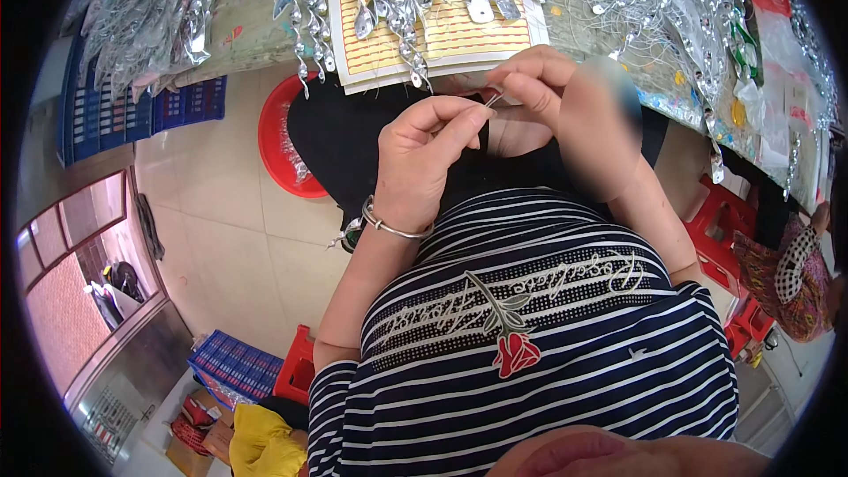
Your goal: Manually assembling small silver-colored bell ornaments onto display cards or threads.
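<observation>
In front of my chest, just off the table edge, my left hand is closed, thumb and forefinger pinching a thin silvery strand. Close beside it, the fingertips of my right hand are pinched together at the strand's other side; a blurred patch covers part of this hand. Whether the strand is thread or wire is too small to tell. Beyond my hands, silver twisted spiral ornaments lie on a stack of yellow-and-red striped paper. A metal bangle circles my left wrist.
Bundles of silver ornaments and clear strands cover the paint-spotted table. A red basin stands left of my lap. Blue crates are at the left, red stools at the right. Another person's patterned sleeve shows at far right.
</observation>
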A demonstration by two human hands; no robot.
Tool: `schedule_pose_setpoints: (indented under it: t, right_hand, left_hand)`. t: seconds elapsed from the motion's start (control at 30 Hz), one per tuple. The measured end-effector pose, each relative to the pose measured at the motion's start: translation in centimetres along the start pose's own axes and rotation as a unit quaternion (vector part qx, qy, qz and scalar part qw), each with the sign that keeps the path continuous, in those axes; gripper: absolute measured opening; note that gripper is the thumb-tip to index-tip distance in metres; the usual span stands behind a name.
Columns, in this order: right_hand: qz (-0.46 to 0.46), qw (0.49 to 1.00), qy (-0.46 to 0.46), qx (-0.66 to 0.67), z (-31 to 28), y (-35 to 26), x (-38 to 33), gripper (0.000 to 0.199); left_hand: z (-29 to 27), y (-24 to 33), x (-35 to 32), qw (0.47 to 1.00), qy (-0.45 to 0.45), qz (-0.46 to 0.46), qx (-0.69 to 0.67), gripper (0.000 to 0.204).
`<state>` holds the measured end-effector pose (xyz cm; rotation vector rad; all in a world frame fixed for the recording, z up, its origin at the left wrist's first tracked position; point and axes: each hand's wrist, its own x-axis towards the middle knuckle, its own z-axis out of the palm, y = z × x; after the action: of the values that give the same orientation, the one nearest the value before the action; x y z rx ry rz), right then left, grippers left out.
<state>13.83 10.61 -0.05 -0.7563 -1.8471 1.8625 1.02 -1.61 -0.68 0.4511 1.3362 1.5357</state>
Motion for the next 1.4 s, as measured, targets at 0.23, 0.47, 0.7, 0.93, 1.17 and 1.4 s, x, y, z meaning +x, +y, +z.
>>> schedule_pose_setpoints:
  t: [0.23, 0.47, 0.7, 0.93, 1.17, 1.4]
  right_hand:
    - [0.042, 0.997, -0.023, 0.052, -0.8, 0.4, -0.7, 0.02]
    - [0.061, 0.997, -0.025, 0.048, -0.7, 0.3, -0.5, 0.017]
    - [0.028, 0.999, -0.037, 0.016, -0.6, 0.1, -0.3, 0.014]
    - [0.045, 0.998, -0.041, 0.006, -0.5, -0.5, -0.4, 0.014]
    - [0.044, 0.998, -0.047, 0.021, -0.3, -0.4, -0.4, 0.012]
    - [0.052, 0.998, -0.04, 0.003, -0.2, -0.7, -0.3, 0.012]
  left_hand:
    - [-0.9, -0.3, 0.1, 0.999, -0.033, -0.002, -0.024, 0.01]
    - [-0.9, -0.4, -0.1, 0.999, -0.04, -0.013, -0.028, 0.01]
    - [-1.1, -0.4, 0.0, 0.998, -0.053, -0.029, -0.034, 0.01]
    - [-1.2, -0.5, 0.1, 0.997, -0.057, -0.034, -0.048, 0.01]
    - [-1.3, -0.6, 0.1, 0.996, -0.059, -0.033, -0.05, 0.01]
    - [-0.9, -0.4, 0.0, 0.998, -0.043, -0.026, -0.035, 0.013]
